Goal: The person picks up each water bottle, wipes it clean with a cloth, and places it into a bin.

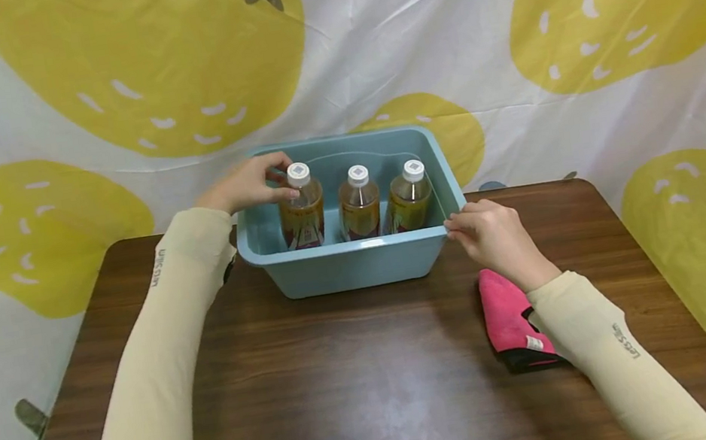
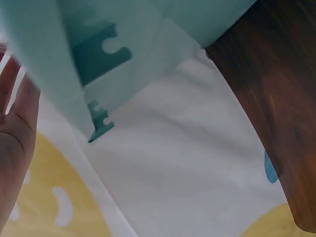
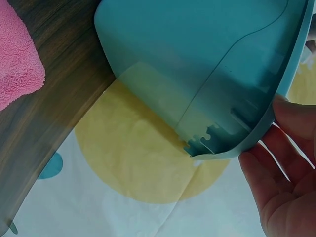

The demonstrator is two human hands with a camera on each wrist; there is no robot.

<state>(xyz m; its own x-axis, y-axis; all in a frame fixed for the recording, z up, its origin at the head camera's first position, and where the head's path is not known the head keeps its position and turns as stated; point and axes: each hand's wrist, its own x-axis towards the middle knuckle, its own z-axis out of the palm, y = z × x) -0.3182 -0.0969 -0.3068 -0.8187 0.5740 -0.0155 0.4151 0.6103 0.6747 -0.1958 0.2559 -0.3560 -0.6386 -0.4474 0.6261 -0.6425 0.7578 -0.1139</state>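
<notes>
A light blue plastic bin (image 1: pixel 353 269) stands at the table's far side, with three capped drink bottles upright inside. My left hand (image 1: pixel 251 182) reaches over the left rim and holds the leftmost bottle (image 1: pixel 303 216) near its white cap, thumb in front and fingers behind. That cap sits a bit higher in the head view than those of the middle bottle (image 1: pixel 360 211) and the right bottle (image 1: pixel 408 200). At the bin's front right corner, my right hand (image 1: pixel 492 233) pinches the rim between thumb and fingers (image 3: pixel 261 168). The left wrist view hides the held bottle behind the bin wall (image 2: pixel 44 54).
Under my right forearm, a folded pink cloth (image 1: pixel 507 311) with black edging lies on the dark wooden table (image 1: pixel 324 391). Behind the bin hangs a white curtain (image 1: pixel 393 31) with large yellow fruit shapes, close to the table's far edge.
</notes>
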